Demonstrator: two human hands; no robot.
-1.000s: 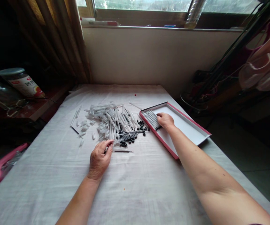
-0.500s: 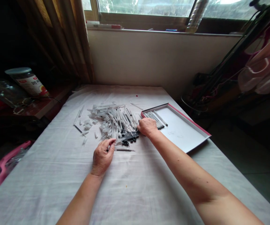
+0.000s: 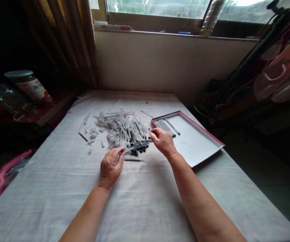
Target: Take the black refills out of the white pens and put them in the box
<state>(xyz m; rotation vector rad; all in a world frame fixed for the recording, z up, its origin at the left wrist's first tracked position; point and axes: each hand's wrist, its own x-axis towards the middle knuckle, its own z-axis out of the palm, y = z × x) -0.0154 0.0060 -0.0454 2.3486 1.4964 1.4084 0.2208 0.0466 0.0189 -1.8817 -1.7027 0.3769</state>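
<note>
My left hand [image 3: 110, 167] rests on the white cloth with its fingers pinched on the near ends of a bundle of thin pen refills [image 3: 135, 147] that fan out to the right. My right hand [image 3: 163, 141] is closed in a pinch at the far end of that bundle, beside several small black caps [image 3: 138, 151]. A heap of clear pen barrels [image 3: 119, 126] lies just beyond both hands. One loose refill [image 3: 133, 160] lies by my left thumb. A shallow red-edged box lid [image 3: 200, 143] to the right holds a row of finished pens [image 3: 167, 127].
The white cloth covers a table [image 3: 145, 201] under a window sill [image 3: 175, 32]. A jar [image 3: 28, 85] stands on a dark side shelf at the left, a pink plastic object [image 3: 2, 173] lies lower left. Clothes and a rack crowd the right side.
My right hand has left the box lid and moved left to the refill bundle and black caps, where it now pinches. My left hand has barely moved.
</note>
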